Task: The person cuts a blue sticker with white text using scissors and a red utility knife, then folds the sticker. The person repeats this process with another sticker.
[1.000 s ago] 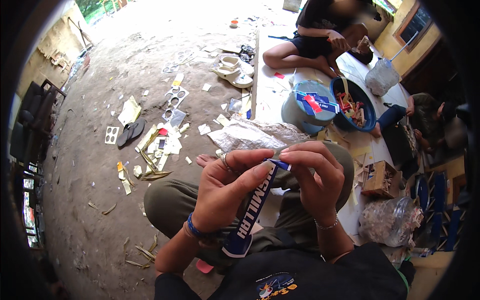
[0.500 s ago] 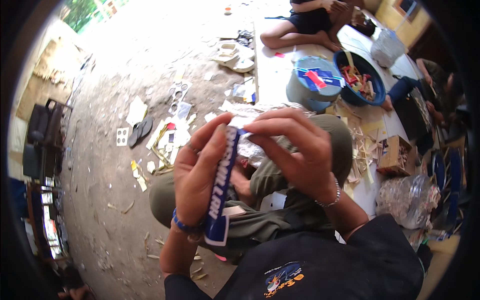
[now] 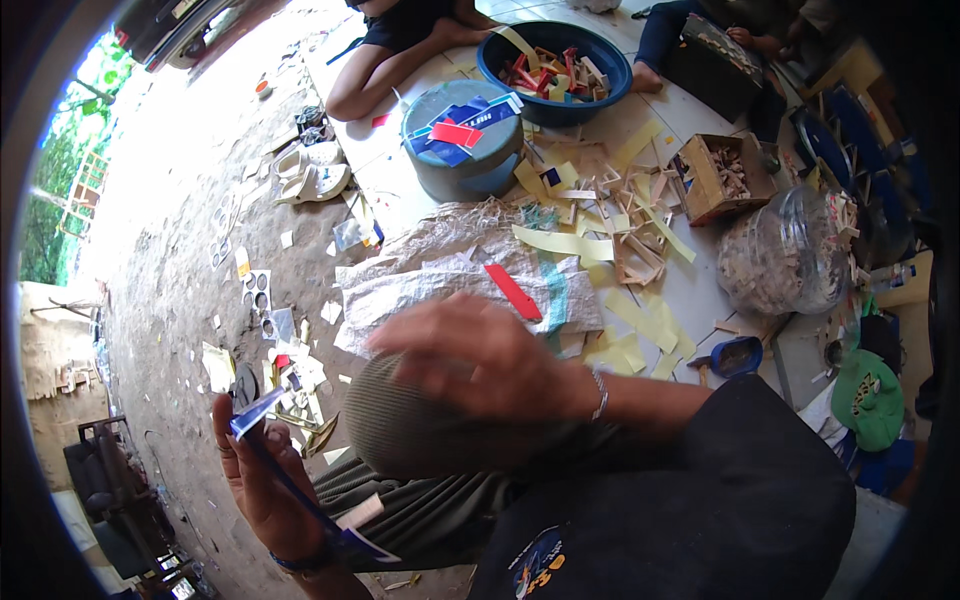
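Long blue strip [image 3: 300,490], white-edged, upper end folded.

The left hand [image 3: 262,495] is low toward the left, raised from its wrist [image 3: 305,560], with fingers pointing mostly upward and thumb and fingers closed in a light grip. Its forearm [image 3: 335,582] rises from the lower edge. The right forearm [image 3: 655,400] crosses leftward from a dark short sleeve, nearly level, its wrist [image 3: 592,392] almost straight. The right hand [image 3: 475,355], blurred, is loosely spread with fingers toward the left, well apart from the other.
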{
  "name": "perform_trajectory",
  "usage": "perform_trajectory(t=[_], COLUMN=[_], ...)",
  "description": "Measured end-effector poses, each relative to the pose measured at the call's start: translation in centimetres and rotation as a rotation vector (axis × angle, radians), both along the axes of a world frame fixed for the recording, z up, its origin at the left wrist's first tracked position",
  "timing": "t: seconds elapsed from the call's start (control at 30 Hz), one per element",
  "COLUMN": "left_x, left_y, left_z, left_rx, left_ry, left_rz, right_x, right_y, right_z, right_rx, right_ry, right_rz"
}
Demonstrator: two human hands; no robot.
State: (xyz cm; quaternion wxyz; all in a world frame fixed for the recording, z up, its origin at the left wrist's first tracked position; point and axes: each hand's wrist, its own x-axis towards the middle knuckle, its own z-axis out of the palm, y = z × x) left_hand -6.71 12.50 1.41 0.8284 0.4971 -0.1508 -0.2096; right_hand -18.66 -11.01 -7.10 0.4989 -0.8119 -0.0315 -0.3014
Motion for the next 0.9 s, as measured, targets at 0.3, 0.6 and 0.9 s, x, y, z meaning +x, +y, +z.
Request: perform_trajectory(t=[0.3,0.6,0.9], left_x=[1.8,6.7,7.8], left_y=[-0.6,0.3,0.0], left_z=[0.9,-0.7,-1.1], left_rx=[0.231,-0.076,-0.073], left_ry=[-0.046,0.001,0.093], left_rz=[0.164,0.118,0.177], right_x=[-4.3,-3.6,-2.0], right_y=[-6.5,-8.0,-7.6], right_z=[-19.0,-23.6,-25.6], right_rx=[-0.127,-0.321,-0.677], right_ry=[0.696,0.768,0.660], right_rz=[-0.266,-0.439,-0.400])
